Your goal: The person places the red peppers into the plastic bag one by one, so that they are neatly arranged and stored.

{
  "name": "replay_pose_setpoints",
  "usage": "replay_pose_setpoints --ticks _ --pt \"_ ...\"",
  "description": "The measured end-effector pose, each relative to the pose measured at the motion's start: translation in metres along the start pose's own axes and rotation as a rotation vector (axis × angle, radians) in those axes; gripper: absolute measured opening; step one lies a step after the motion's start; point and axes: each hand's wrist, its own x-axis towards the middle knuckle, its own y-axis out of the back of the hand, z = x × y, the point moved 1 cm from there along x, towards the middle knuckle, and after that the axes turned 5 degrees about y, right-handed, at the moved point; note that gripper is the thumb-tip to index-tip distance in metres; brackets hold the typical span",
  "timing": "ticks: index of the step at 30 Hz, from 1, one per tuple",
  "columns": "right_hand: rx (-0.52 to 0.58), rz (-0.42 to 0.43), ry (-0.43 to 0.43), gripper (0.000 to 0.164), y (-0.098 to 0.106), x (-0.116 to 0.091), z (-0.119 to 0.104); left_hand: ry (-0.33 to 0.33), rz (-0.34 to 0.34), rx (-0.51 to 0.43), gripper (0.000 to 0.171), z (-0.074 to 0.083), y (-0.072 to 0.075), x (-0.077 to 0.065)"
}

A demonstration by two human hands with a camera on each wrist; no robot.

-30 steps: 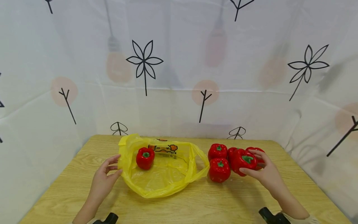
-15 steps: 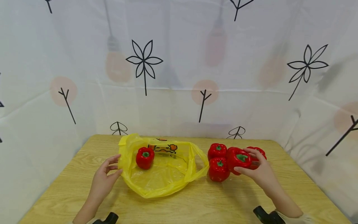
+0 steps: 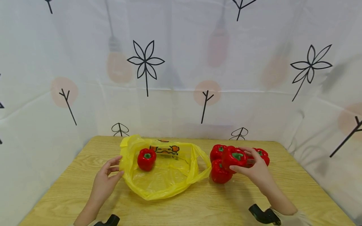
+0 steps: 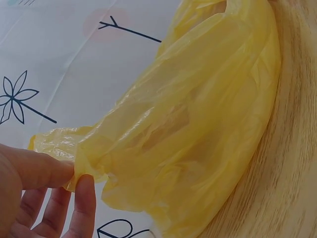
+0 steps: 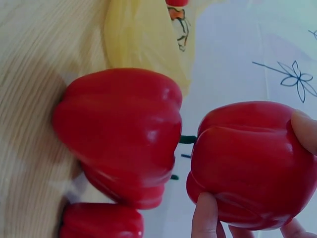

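Note:
My left hand (image 3: 105, 179) pinches the left edge of a yellow plastic bag (image 3: 150, 194) between thumb and fingers. The bag lies on its side on the table, its mouth spread toward me. Inside, to the left, sits one red bell pepper (image 3: 146, 159) with a green stem. My right hand (image 3: 259, 172) grips another red bell pepper (image 3: 229, 159), thumb in front and fingers behind. In the right wrist view the held pepper (image 5: 247, 158) is above the table, beside a standing pepper (image 5: 119, 119). Its stem end faces me in the head view.
Under and behind the held pepper stand a front pepper (image 3: 220, 176) and a rear pepper (image 3: 215, 152), just right of the bag's handle loop (image 3: 205, 172). Farther right is another pepper (image 3: 263, 155), partly behind my right hand. A patterned white cloth (image 3: 175, 110) hangs behind the wooden table (image 3: 169, 213).
My right hand has carried its bell pepper left and slightly up, over the left pair of peppers, uncovering more of the right-hand pepper. The left hand and bag stay put.

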Motion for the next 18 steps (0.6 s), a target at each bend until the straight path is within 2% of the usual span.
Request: replay_pose_setpoints --ticks 18 --pt "0.042 0.0 0.033 0.079 -0.013 0.009 -0.015 -0.008 0.013 0.009 0.045 0.0 0.0 0.0"
